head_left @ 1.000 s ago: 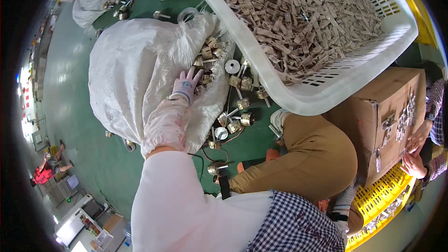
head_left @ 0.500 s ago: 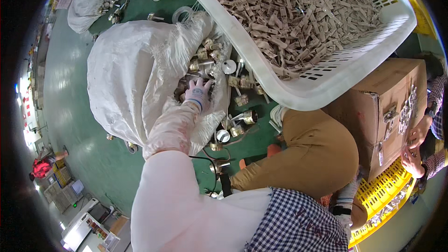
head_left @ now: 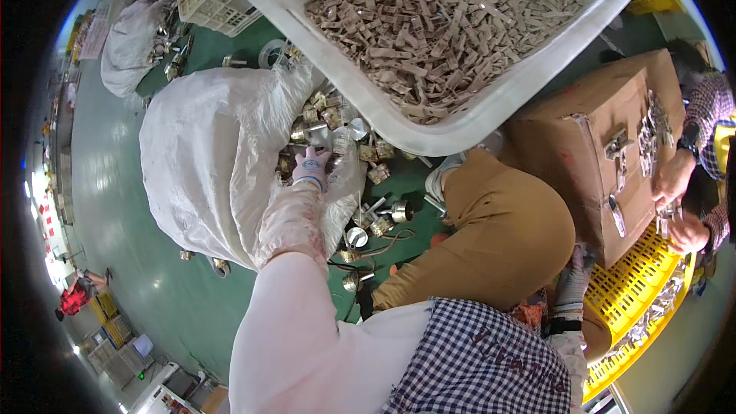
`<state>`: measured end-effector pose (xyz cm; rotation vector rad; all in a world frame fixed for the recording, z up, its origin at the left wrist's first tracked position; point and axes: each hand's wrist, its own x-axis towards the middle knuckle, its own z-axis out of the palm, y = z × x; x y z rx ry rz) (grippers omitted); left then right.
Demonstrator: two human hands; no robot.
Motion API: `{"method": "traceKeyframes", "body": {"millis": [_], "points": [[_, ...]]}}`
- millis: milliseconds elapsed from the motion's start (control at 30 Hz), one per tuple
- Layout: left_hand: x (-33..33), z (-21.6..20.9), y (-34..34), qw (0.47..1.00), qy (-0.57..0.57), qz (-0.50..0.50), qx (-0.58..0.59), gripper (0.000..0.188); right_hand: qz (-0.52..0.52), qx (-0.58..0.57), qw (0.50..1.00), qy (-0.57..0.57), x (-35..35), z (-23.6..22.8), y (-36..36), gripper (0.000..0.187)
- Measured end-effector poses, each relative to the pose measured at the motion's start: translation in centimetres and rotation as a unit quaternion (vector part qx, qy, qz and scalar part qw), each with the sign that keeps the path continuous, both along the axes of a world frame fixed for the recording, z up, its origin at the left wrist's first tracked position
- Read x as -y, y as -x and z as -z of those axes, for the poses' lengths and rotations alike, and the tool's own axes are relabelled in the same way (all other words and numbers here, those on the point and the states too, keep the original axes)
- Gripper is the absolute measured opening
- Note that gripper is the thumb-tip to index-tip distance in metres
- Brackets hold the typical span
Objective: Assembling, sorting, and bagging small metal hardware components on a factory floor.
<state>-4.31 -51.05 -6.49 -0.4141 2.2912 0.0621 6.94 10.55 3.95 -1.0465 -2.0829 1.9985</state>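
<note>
Our gloved left hand (head_left: 310, 168) closes over brass lock parts (head_left: 318, 119) spilling from the white sack (head_left: 207, 146); we grip one piece cleanly. Our right hand (head_left: 571, 280) hangs by our knee, its grip unclear.

Left hand (head_left: 310, 167) in a knitted cloth glove, matt white, with a thin translucent plastic sleeve cover (head_left: 294, 218) crinkling over the forearm. It sits on shiny brass-coloured metal parts (head_left: 318, 119) — polished, catching light. The sack (head_left: 207, 153) is woven plastic, coarse and frayed at its mouth. Big crate (head_left: 491, 100): smooth white plastic, filled with dull brownish strips (head_left: 437, 15) — possibly metal, hard to tell. Cardboard box (head_left: 583, 146), matt brown. Floor (head_left: 130, 245): glossy green.
</note>
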Motion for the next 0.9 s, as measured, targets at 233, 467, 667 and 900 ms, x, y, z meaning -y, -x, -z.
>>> {"method": "traceKeyframes", "body": {"millis": [233, 467, 667, 900], "points": [[3.2, -2.6, -3.1, 0.939, -0.046, -0.113, -0.321, 0.071, 0.028, -0.007, 0.999, 0.042, 1.7, -1.5, 0.4, 0.053], [11.7, -4.9, -4.6, 0.738, -0.311, -0.357, -0.480, 0.036, 0.015, -0.026, 0.997, 0.076, 0.1, 0.4, -0.2, 0.055], [5.5, -8.0, -4.5, 0.769, -0.274, -0.455, -0.356, 0.020, 0.036, -0.063, 0.994, 0.083, 1.2, -0.8, 0.4, 0.052], [-0.6, -4.5, -2.1, 0.700, -0.525, -0.417, -0.247, 0.041, 0.049, -0.044, 0.992, 0.104, -0.2, 0.1, -0.4, 0.062]]}}
